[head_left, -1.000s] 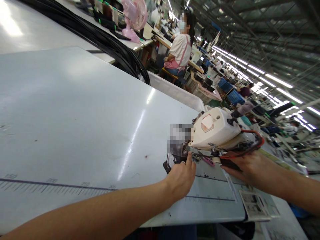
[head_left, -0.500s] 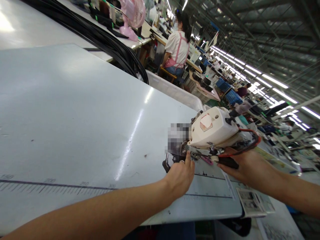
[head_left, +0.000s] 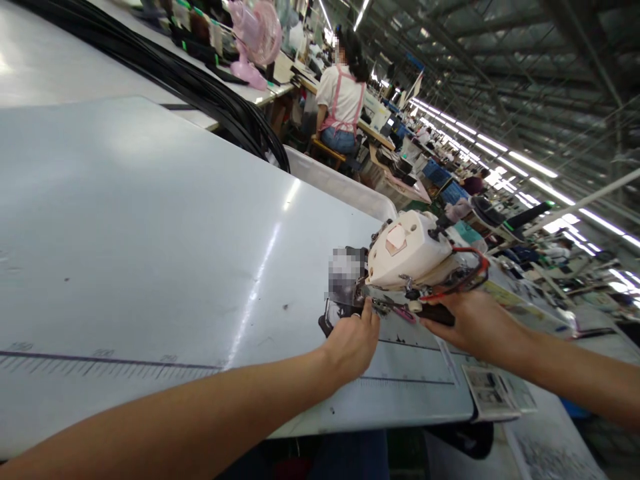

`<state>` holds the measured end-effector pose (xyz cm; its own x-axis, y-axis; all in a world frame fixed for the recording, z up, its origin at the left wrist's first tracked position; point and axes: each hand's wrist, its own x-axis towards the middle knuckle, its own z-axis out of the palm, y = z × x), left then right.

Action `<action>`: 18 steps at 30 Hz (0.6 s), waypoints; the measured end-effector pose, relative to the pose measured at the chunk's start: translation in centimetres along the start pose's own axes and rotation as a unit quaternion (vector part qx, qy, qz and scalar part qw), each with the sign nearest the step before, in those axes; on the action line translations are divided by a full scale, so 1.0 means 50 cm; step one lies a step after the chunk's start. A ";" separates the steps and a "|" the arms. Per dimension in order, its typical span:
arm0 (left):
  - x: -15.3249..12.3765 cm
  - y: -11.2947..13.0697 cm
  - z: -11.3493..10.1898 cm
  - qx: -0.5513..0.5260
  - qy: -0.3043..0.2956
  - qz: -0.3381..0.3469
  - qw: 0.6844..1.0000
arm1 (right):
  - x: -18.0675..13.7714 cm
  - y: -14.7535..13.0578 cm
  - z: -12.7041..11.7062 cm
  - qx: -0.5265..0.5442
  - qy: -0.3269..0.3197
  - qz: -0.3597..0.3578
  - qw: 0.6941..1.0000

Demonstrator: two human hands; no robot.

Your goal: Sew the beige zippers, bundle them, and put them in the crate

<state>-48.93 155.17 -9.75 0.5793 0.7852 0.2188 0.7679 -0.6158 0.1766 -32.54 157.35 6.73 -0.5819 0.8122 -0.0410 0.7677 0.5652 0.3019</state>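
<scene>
A white sewing machine head [head_left: 407,250] stands over the right part of a pale tabletop. My right hand [head_left: 465,320] is wrapped round the dark handle of what looks like a screwdriver [head_left: 436,313]. Its thin shaft points left, under the machine head, to the needle area. My left hand [head_left: 353,343], with a ring on one finger, is closed with its fingertips at the needle area, by the shaft's end. What they pinch there, if anything, is hidden. A black-edged, partly clear piece [head_left: 327,317] lies just left of these fingers, and part of it is blurred out.
A ruler scale [head_left: 105,360] runs along the table's front. Behind the table are a white plastic bin [head_left: 340,183], black strips [head_left: 225,110] and a pink fan [head_left: 255,40]. A person [head_left: 343,97] sits farther back. Pink-handled scissors or snips [head_left: 405,313] lie under the machine.
The whole view has shifted slightly, so the machine and both hands appear a little farther left. Both hands keep the same hold at the machine.
</scene>
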 end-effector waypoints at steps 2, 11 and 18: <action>-0.003 0.004 -0.001 0.005 -0.003 0.008 1.000 | -0.008 -0.003 -0.003 -0.025 -0.010 0.003 1.000; -0.002 0.039 -0.042 0.004 -0.048 -0.020 0.999 | -0.232 -0.002 0.063 0.029 0.121 0.193 0.973; 0.012 0.083 -0.049 0.041 -0.044 -0.054 0.997 | -0.315 -0.005 0.311 0.170 0.262 0.283 0.907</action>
<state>-46.06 152.94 -6.55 0.5109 0.8516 0.1175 0.8448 -0.5226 0.1149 -19.38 146.68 -7.49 -0.0473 0.8560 0.5148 0.9697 0.1630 -0.1819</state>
